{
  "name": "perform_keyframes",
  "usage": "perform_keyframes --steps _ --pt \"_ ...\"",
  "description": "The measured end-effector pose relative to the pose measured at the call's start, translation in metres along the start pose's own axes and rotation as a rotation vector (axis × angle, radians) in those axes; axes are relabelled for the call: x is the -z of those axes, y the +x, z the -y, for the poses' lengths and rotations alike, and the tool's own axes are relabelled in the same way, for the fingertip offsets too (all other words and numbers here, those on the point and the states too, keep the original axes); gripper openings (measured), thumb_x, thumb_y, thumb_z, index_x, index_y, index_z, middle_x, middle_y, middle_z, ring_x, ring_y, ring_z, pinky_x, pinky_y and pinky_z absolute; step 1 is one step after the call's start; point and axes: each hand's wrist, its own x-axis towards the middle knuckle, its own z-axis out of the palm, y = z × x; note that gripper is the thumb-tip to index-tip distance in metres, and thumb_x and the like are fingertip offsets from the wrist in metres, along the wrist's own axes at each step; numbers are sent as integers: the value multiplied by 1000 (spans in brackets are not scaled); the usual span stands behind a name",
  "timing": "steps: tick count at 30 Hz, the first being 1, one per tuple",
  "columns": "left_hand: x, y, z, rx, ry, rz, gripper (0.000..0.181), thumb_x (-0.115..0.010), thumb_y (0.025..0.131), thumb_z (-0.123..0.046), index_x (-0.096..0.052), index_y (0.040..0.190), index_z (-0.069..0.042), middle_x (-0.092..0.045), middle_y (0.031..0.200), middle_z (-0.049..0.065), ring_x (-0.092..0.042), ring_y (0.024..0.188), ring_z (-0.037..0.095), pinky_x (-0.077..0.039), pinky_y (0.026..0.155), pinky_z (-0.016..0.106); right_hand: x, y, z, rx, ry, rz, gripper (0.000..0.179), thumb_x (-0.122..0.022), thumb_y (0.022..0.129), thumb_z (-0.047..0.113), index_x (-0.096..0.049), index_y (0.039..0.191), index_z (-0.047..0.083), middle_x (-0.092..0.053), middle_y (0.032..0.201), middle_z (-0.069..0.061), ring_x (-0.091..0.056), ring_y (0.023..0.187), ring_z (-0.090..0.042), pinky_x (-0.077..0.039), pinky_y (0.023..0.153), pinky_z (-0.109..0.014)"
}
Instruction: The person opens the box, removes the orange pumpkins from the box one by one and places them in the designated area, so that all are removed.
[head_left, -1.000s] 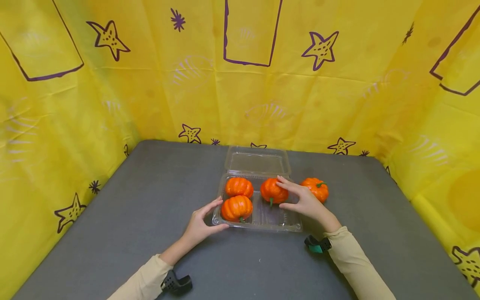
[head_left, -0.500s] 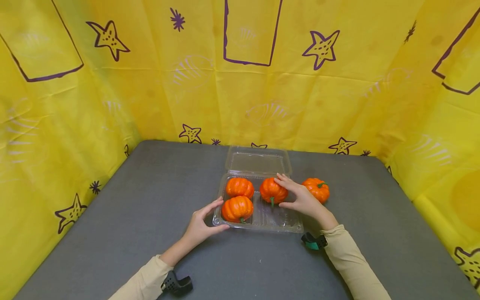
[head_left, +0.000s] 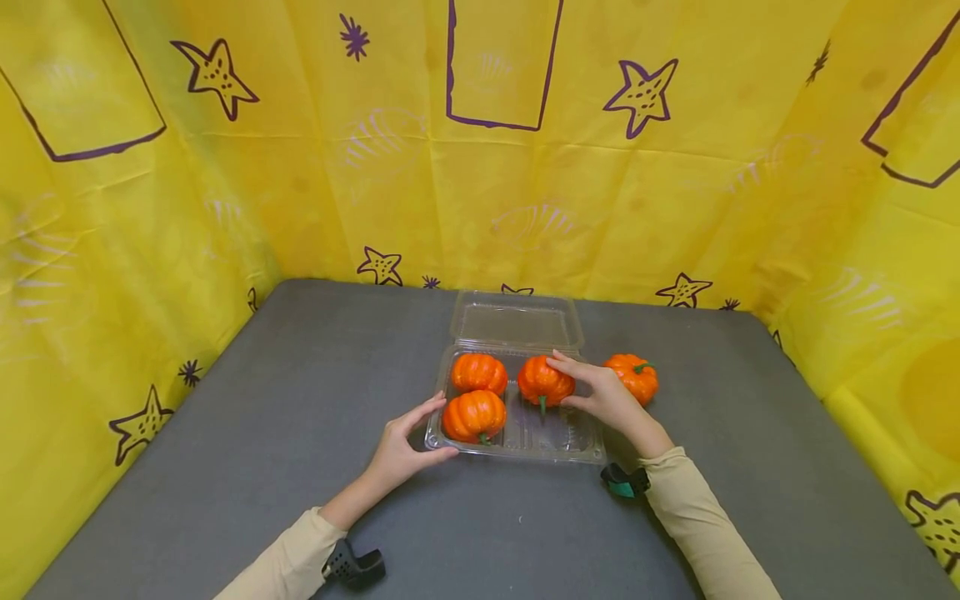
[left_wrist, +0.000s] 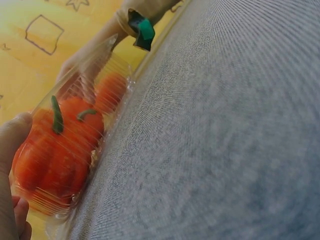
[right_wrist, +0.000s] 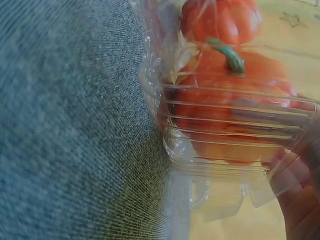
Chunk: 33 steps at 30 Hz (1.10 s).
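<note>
A clear plastic clamshell container (head_left: 558,435) lies on the table with its lid folded back. My left hand (head_left: 400,448) holds its near left corner, thumb along the front rim and fingers at the left side. Two small orange pumpkins, a rear one (head_left: 478,372) and a front one (head_left: 474,417), sit in the left compartment. My right hand (head_left: 609,406) grips a third pumpkin (head_left: 542,381) from its right side over the right compartment, green stem towards me. Through the container wall in the right wrist view, that pumpkin (right_wrist: 220,107) shows between thumb and fingers.
Another orange pumpkin (head_left: 632,379) lies on the dark grey table (head_left: 315,358), right of the container and partly behind my right hand. The transparent lid (head_left: 517,321) lies towards the back. A yellow patterned cloth (head_left: 315,192) surrounds the table's back and sides.
The pumpkin in my right hand has shifted slightly left, and the right thumb has come closer to it. My left hand stays at the container's corner.
</note>
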Motion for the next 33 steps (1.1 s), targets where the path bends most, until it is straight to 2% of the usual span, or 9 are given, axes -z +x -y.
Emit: perform_keyframes --steps 6,11,15,18,21,26,33 --pt "0 0 1 -14 8 2 59 -80 58 5 -54 110 13 -50 117 30 -48 107 42 -38 90 34 3 0 3 51 -7 6 68 -79 58 -4 -54 122 0 -49 125 -18 -49 111 -29 -47 80 -38" --pt "0 1 1 -15 -2 5 59 -80 57 6 -54 110 14 -50 116 30 -48 107 41 -36 91 27 7 0 7 51 -11 14 70 -81 58 2 -52 122 -2 -52 121 -17 -52 107 -27 -47 79 -36" --pt "-1 0 2 -14 4 4 59 -80 57 6 -54 110 14 -50 116 30 -48 107 40 -35 91 22 8 -1 9 38 -35 2 71 -84 57 13 -55 121 1 -58 115 -14 -57 101 -24 -48 78 -35" --pt "-1 -1 2 -23 11 -1 59 -80 57 6 -54 110 13 -51 116 30 -48 107 41 -35 91 21 8 -1 10 26 -10 -2 68 -84 58 18 -58 118 2 -58 114 -12 -56 102 -24 -48 78 -35" --pt "-1 -2 2 -21 11 -4 60 -80 57 6 -55 110 13 -51 116 29 -48 107 41 -36 91 22 7 -1 12 -9 55 -5 66 -83 58 19 -59 117 2 -58 115 -11 -54 105 -24 -46 81 -34" --pt "-1 -2 0 -16 30 -2 59 -81 57 5 -55 109 13 -51 115 29 -48 106 41 -37 90 25 10 -2 17 -128 257 -27 63 -81 60 9 -57 118 -1 -55 118 -15 -49 112 -27 -41 88 -29" --pt "0 -1 0 -24 28 0 59 -81 56 6 -55 109 13 -51 115 30 -49 106 42 -37 90 24 19 2 37 -135 487 -26 56 -74 65 -10 -51 116 -14 -35 130 -32 -37 118 -39 -38 90 -40"
